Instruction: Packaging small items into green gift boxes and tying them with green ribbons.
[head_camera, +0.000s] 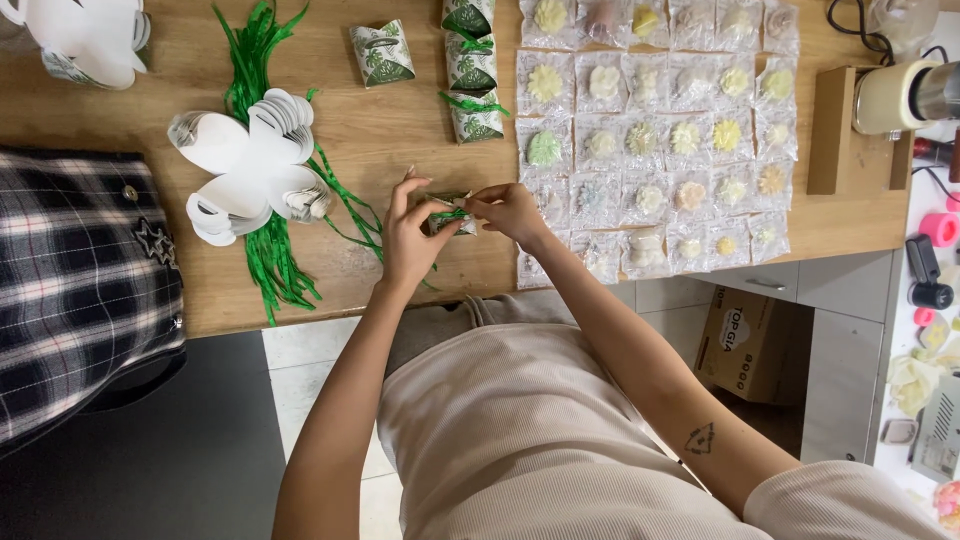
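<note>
Pale beige top, grey trousers, bare forearms (small triangular tattoo on the right one).

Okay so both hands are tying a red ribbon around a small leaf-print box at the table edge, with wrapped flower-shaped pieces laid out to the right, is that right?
Not quite: the ribbon is green, not red. The head view shows the left hand and right hand working it around the small leaf-print box near the table edge, and the wrapped flower-shaped pieces do lie to the right.
</note>
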